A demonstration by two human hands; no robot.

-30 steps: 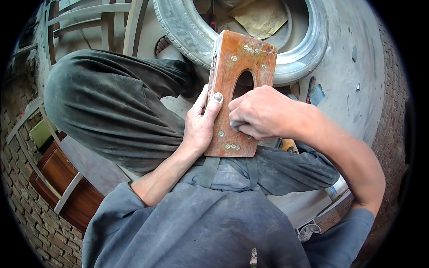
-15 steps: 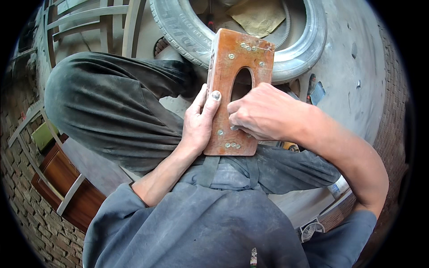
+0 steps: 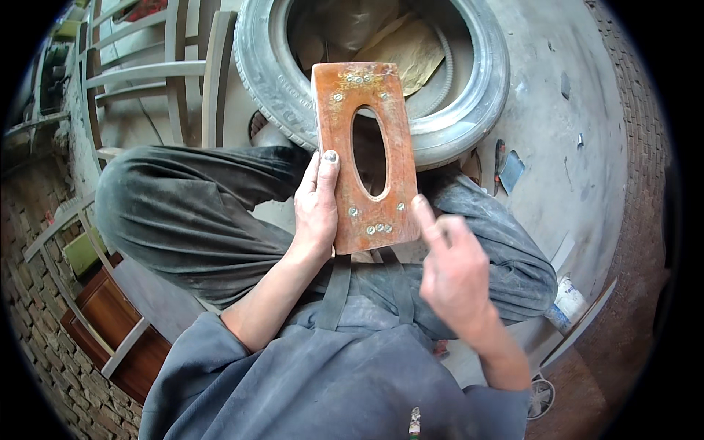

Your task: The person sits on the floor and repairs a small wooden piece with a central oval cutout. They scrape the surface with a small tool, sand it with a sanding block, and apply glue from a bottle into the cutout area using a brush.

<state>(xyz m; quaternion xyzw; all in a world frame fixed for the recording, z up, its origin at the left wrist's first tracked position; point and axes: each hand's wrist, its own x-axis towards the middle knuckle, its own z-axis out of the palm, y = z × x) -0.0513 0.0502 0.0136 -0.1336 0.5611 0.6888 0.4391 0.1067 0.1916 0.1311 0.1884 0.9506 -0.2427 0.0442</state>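
Observation:
An orange-brown wooden tissue box [image 3: 402, 158] with a long oval opening stands tilted up in front of my lap. Small round pale studs sit near both ends of its worn face. My left hand [image 3: 317, 209] grips its left side, the thumb lying over the front edge and the other fingers mostly hidden behind. Beside the lower right edge is my right hand [image 3: 456, 268], blurred by motion, holding nothing visible. One finger stretches toward the box's corner; whether it touches cannot be made out.
Beyond the box a dusty tyre [image 3: 458, 136] lies on the floor, with a yellowish sheet [image 3: 411, 55] inside it. Wooden frames [image 3: 176, 73] stand at the far left. A screwdriver [image 3: 499, 158] and a blue-grey piece [image 3: 512, 172] lie right of the tyre. A white tub [image 3: 568, 302] is at right.
My right hand has come away from the oval opening and moved down to the right. The opening is now fully exposed, and the box sits slightly further left, turned more upright. My left hand keeps its grip.

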